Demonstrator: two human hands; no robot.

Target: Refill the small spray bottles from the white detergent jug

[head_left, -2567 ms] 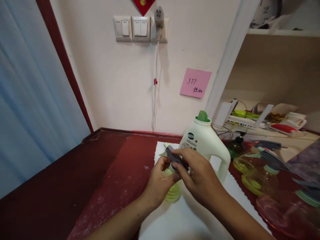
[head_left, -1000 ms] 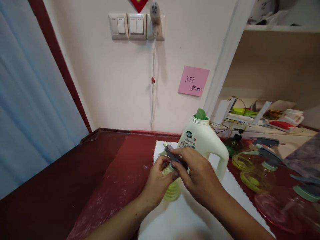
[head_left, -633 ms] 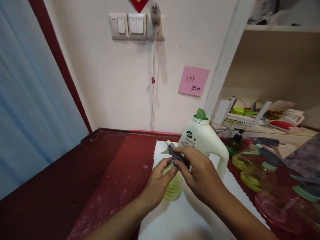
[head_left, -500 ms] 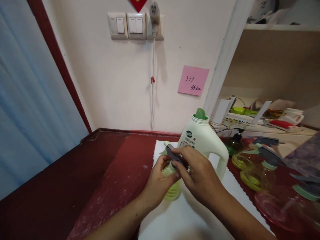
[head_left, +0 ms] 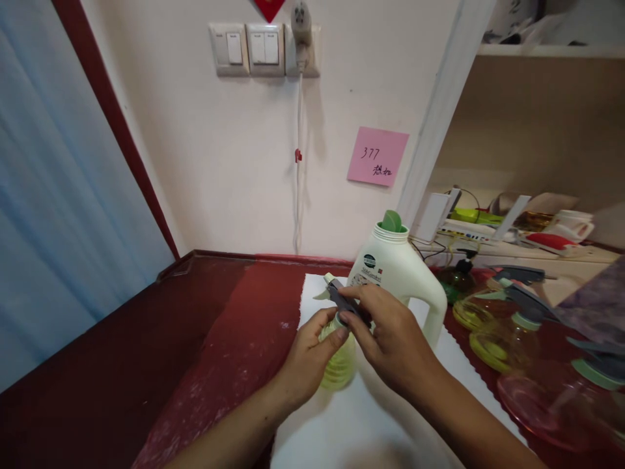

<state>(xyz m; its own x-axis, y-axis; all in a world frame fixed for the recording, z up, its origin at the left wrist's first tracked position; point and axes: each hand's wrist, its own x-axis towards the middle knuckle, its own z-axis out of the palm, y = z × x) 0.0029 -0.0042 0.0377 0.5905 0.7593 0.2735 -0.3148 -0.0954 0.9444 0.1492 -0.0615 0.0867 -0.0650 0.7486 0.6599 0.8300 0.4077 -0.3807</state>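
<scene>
A clear yellow-green spray bottle (head_left: 338, 369) stands on white paper in front of me. My left hand (head_left: 312, 348) is closed around its neck, thumb in front. On top sits a grey spray head (head_left: 344, 301) with a pale nozzle pointing up and to the left. My right hand (head_left: 383, 329) pinches this spray head between thumb and fingers. Whether the head is fully seated on the neck is hidden by my fingers. Just behind stands a large pale green jug (head_left: 415, 280) with a handle, its neck uncapped and a green spout showing.
Several spray bottles (head_left: 498, 345) stand at the right, beside a dark pump bottle (head_left: 459, 277). White paper (head_left: 312, 433) covers part of the dark red tabletop (head_left: 219, 312). A shelf with a white router (head_left: 463, 231) is at the right; a blue curtain (head_left: 63, 195) hangs left.
My left thumb and fingers have shifted slightly at the bottle's neck. The spray head and right hand have moved a little to the right. The jug has stayed put.
</scene>
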